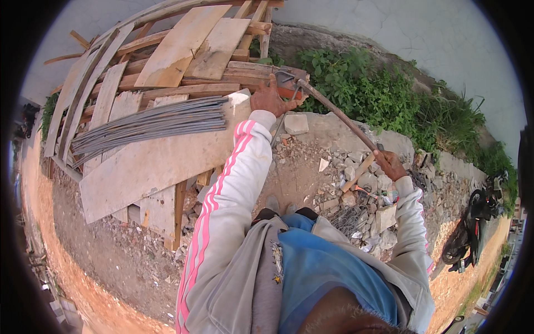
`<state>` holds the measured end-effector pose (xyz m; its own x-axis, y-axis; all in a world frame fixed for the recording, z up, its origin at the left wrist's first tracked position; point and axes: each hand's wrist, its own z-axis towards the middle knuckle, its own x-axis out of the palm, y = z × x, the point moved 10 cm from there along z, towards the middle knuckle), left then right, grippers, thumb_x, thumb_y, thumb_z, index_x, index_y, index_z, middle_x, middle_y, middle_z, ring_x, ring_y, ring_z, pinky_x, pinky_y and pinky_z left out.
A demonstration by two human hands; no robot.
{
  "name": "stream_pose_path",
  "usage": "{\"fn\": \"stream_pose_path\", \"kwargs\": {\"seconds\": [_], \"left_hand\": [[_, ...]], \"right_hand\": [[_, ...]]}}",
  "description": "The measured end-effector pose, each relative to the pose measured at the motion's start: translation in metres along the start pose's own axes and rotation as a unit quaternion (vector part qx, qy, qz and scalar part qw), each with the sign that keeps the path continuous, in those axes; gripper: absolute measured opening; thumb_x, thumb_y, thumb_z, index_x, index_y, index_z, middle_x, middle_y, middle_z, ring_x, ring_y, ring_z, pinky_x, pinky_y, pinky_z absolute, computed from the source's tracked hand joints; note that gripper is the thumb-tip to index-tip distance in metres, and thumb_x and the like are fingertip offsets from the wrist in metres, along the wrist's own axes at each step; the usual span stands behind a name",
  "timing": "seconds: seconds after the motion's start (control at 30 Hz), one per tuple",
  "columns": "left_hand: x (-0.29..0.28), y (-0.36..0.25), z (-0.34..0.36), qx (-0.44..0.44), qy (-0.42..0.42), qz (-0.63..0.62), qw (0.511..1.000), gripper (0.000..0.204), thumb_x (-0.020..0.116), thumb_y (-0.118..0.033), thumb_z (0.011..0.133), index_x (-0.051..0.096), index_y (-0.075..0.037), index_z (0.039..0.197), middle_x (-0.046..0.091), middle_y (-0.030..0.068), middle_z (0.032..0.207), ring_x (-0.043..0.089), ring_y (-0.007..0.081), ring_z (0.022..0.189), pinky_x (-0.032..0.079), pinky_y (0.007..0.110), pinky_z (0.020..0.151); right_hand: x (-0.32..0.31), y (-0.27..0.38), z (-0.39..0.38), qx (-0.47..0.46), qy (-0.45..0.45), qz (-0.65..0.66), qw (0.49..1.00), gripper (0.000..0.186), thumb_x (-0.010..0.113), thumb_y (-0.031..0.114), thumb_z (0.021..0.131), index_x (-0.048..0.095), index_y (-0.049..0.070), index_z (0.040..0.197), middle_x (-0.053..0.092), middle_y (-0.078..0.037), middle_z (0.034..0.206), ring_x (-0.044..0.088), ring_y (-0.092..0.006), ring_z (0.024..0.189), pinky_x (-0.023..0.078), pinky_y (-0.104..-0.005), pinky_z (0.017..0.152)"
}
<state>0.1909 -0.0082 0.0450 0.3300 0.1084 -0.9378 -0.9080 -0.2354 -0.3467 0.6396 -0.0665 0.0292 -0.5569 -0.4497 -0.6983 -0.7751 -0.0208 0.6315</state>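
Note:
My right hand point(391, 164) is closed around the near end of a long rusty metal bar point(339, 113). The bar's far end meets a bent piece of metal point(286, 75) on the wooden beam at the edge of the plank pile. Beside that end, my left hand point(269, 100) presses down, its index finger stretched forward and its thumb out to the right. A thin metal rod point(278, 129) runs out from under this hand and hangs over the ground. How the other fingers hold it is hidden. A bundle of straight grey steel rods point(156, 123) lies on the boards to the left.
A stack of wooden planks point(183, 50) fills the upper left, with a wide board point(161, 167) in front. Broken rubble point(367, 183) covers the ground at right. Green plants point(372, 89) grow along a grey wall point(389, 22). A motorcycle point(473, 228) stands far right.

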Motion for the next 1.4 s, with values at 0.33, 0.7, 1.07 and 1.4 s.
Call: {"fn": "stream_pose_path", "kwargs": {"seconds": [0.33,0.7,1.07,1.4], "left_hand": [[0.005,0.003,0.003,-0.011,0.009,0.024,1.000,0.124,0.073,-0.078,0.063,0.033,-0.007,0.156,0.054,0.0275,0.137,0.063,0.0428,0.116,0.054,0.047,0.094],[0.007,0.000,0.002,-0.012,0.019,0.030,0.999,0.122,0.074,-0.076,0.067,0.028,-0.010,0.159,0.048,0.0268,0.143,0.062,0.0424,0.119,0.053,0.047,0.095],[0.006,0.001,0.001,-0.008,0.020,0.021,1.000,0.124,0.075,-0.076,0.065,0.029,-0.009,0.158,0.046,0.0295,0.146,0.064,0.0438,0.115,0.055,0.047,0.092],[-0.003,-0.003,-0.001,0.030,-0.012,-0.012,0.999,0.125,0.076,-0.076,0.061,0.035,-0.002,0.152,0.057,0.0249,0.134,0.064,0.0389,0.116,0.055,0.046,0.092]], "right_hand": [[0.000,-0.006,0.013,-0.046,-0.017,-0.050,0.998,0.066,0.051,0.060,0.100,0.062,-0.002,0.078,0.048,-0.009,0.063,0.050,-0.0193,0.064,0.042,-0.0392,0.061],[-0.001,-0.012,0.015,-0.039,-0.013,-0.051,0.998,0.065,0.052,0.058,0.100,0.059,-0.001,0.076,0.045,-0.009,0.062,0.044,-0.0192,0.062,0.040,-0.0392,0.060],[-0.016,0.007,-0.031,0.026,0.039,0.055,0.997,0.059,0.052,0.058,0.101,0.059,0.003,0.079,0.049,-0.003,0.061,0.047,-0.0134,0.052,0.041,-0.0337,0.049],[-0.031,-0.090,-0.169,0.173,-0.094,-0.051,0.979,0.073,0.052,0.068,0.095,0.055,0.003,0.061,0.046,-0.003,0.055,0.043,-0.0161,0.053,0.036,-0.0381,0.052]]}}
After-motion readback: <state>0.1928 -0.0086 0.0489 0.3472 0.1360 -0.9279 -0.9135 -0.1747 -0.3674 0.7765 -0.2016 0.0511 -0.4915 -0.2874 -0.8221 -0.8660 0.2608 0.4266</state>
